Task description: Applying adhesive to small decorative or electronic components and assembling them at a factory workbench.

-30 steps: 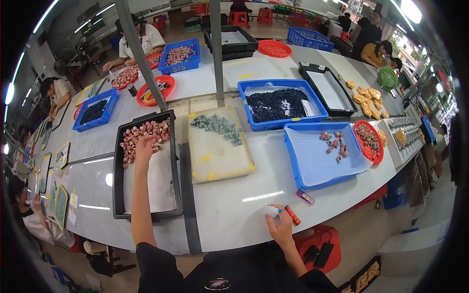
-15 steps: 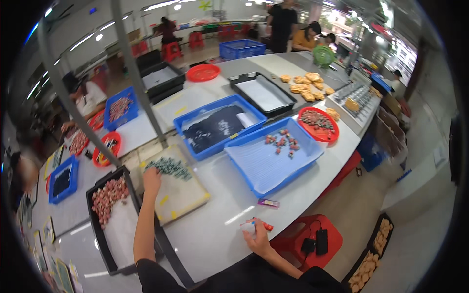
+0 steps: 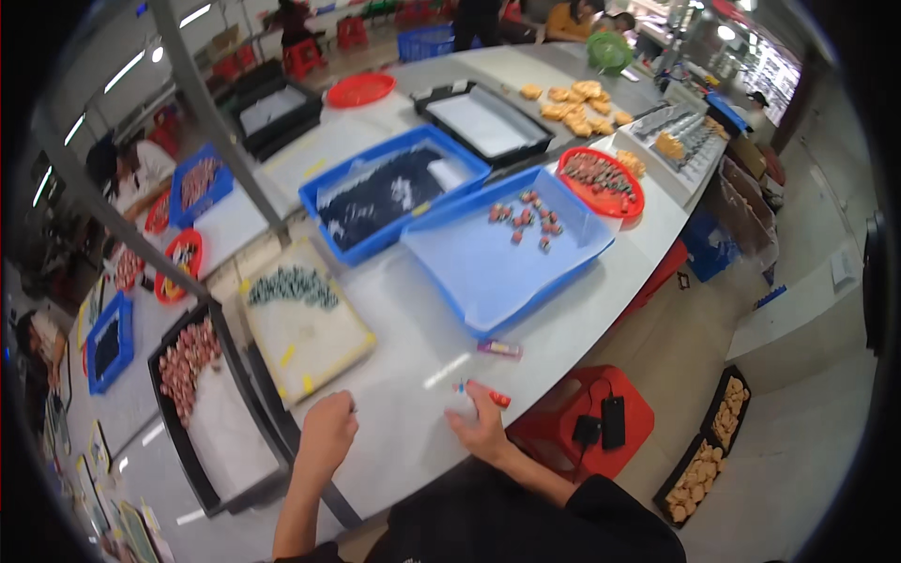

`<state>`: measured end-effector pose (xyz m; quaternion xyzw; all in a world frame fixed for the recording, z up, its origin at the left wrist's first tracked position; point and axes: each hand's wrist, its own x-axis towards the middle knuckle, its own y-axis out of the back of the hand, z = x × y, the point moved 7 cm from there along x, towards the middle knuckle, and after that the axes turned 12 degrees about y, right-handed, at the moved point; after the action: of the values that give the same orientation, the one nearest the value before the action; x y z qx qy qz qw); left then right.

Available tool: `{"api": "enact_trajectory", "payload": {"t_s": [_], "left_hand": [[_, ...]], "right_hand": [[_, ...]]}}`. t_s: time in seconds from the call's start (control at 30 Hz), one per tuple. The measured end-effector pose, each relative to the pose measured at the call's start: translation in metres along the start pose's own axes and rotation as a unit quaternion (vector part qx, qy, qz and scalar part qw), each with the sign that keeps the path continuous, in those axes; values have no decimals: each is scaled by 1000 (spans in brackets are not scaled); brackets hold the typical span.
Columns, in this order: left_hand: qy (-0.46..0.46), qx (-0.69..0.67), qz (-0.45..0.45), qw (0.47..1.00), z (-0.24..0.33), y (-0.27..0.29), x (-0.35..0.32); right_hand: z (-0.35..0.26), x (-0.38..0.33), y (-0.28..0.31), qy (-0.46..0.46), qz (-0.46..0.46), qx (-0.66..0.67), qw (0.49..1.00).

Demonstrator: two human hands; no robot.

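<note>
My left hand (image 3: 327,433) is closed above the near edge of the white table, fingertips pinched on a small dark piece (image 3: 354,408) that barely shows. To its right, my right hand (image 3: 483,430) has its fingers curled round a small red tube (image 3: 490,393) with a pale, blue-marked tip pointing left. Thumb and forefinger of that hand stand a little apart. Beyond my left hand lies a cream board (image 3: 324,352) with yellow tape at its edges, bearing a heap of small dark green pieces (image 3: 291,287).
At left is a black tray (image 3: 230,460) with pinkish pieces. Ahead stand a paper-lined blue tray (image 3: 488,281) with a few red-green pieces, another blue tray (image 3: 352,255) and a red round tray (image 3: 632,208). A purple packet (image 3: 499,348) lies nearer. A red stool (image 3: 624,450) holds a phone.
My left hand has come back from the green heap toward me, now with a small piece in its fingertips. My right hand stays near its place with the red tube. The view has shifted.
</note>
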<state>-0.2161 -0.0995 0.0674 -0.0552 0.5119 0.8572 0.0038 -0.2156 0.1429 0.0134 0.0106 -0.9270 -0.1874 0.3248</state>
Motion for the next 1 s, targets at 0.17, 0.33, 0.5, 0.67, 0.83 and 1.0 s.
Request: {"api": "enact_trajectory", "payload": {"t_s": [0.17,0.33,0.5,0.67,0.83,1.0], "left_hand": [[32,-30,7,999,22,-46,-24],[106,-136,49,984,13,-51,-42],[184,-173,71,965,6,-50,-72],[220,-261,64,938,-1,-55,-82],[130,-209,99,964,12,-50,-59],[157,-176,29,971,0,-73,-45]], "right_hand": [[-5,11,-2,-20,-9,15,1000],[-4,-1,2,-96,-17,108,989],[3,-20,9,-148,-29,138,979],[-16,-10,16,-114,-70,144,981],[-22,-12,17,-135,-88,163,973],[-22,-14,16,-145,-91,149,974]]}}
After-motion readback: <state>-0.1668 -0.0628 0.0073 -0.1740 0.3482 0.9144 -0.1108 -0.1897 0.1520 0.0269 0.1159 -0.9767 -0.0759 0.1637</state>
